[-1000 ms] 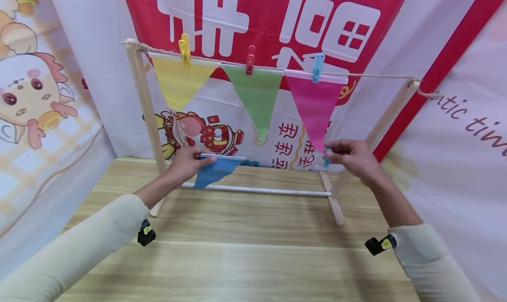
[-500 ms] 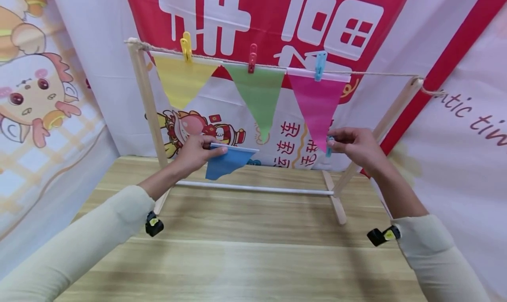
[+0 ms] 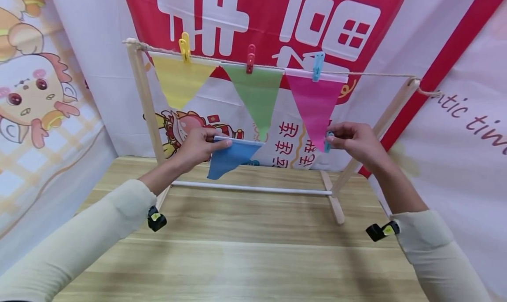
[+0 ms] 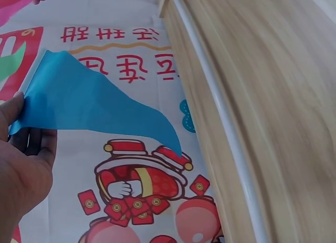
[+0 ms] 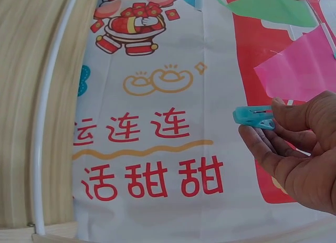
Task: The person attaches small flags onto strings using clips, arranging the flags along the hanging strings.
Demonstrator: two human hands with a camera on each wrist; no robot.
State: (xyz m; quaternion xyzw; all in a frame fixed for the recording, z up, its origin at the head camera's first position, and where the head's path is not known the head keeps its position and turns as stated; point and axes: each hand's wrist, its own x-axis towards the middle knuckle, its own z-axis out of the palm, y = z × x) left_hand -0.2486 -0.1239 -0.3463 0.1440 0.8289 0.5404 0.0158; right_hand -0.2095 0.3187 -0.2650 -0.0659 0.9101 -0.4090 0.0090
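- The left hand (image 3: pixel 196 146) pinches the blue flag (image 3: pixel 229 156) at its top edge, in front of the rack (image 3: pixel 145 104), below the green flag (image 3: pixel 256 95).
- The right hand (image 3: pixel 356 143) has its fingers curled around a blue clip (image 3: pixel 327 141), just beside the tip of the pink flag (image 3: pixel 314 104).
- The rack stands on the bench (image 3: pixel 245 258).

Three pennants (image 3: pixel 257 93) hang pegged on a string (image 3: pixel 376 75).
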